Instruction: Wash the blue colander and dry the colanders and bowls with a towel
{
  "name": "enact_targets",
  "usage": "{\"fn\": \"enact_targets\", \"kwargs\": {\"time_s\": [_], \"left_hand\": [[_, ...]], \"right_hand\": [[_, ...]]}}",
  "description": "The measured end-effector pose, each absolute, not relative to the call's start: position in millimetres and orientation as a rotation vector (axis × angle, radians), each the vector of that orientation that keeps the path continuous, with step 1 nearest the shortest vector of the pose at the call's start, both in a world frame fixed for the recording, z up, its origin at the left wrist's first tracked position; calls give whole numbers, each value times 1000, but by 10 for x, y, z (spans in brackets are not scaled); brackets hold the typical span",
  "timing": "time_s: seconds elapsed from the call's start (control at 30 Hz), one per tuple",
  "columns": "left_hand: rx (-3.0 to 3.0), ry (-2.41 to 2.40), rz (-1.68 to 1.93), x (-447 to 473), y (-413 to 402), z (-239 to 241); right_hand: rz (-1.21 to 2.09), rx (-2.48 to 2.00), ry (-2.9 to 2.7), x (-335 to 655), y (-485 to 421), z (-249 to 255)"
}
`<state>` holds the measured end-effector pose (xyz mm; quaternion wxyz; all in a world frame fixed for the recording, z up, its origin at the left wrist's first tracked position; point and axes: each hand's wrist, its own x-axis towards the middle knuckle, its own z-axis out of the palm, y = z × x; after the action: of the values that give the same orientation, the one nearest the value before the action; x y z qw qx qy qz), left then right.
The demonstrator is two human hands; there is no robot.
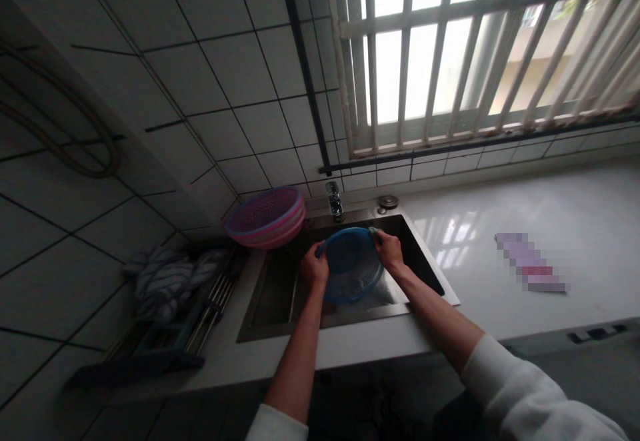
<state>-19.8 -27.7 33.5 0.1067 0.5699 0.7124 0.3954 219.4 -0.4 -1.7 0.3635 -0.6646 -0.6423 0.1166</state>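
A blue plastic colander [353,254] with a perforated lower part is held tilted within the stainless-steel sink [345,318]. My left hand [315,268] is closed around its left rim. My right hand [390,250] grips the upper right edge, and a small greenish piece [374,231] shows at its fingertips; I cannot make out what that is. Behind the colander stands the chrome faucet [334,201]. Whether water is running cannot be made out.
Pink and purple plastic baskets [265,220] are stacked at the sink's back left corner. A striped cloth [170,281] lies on a rack [213,311] at left. A round metal strainer [389,201] sits behind the sink. A blurred purple item [530,261] lies on the white counter [475,294].
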Motion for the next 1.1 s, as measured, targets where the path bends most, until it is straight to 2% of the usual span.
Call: {"fn": "enact_targets", "kwargs": {"time_s": [0.23,0.53,0.67,0.83,0.97,1.1], "left_hand": [[1903,2007,770,-54,-304,332],[1576,2117,1148,-208,-225,388],[1739,2054,1039,-174,-246,368],[1922,1883,755,-51,-291,391],[1889,1820,912,-25,-326,436],[1799,1860,1167,-99,-324,438]], "right_hand": [[247,-1435,-2095,1819,-126,69],[367,-1699,-1581,2196,58,-88],[303,-1661,-1666,2126,-23,-36],[239,-1415,-2068,1820,-174,91],[182,-1327,-2114,1745,-190,161],[189,-1480,-1877,1970,-109,168]]}}
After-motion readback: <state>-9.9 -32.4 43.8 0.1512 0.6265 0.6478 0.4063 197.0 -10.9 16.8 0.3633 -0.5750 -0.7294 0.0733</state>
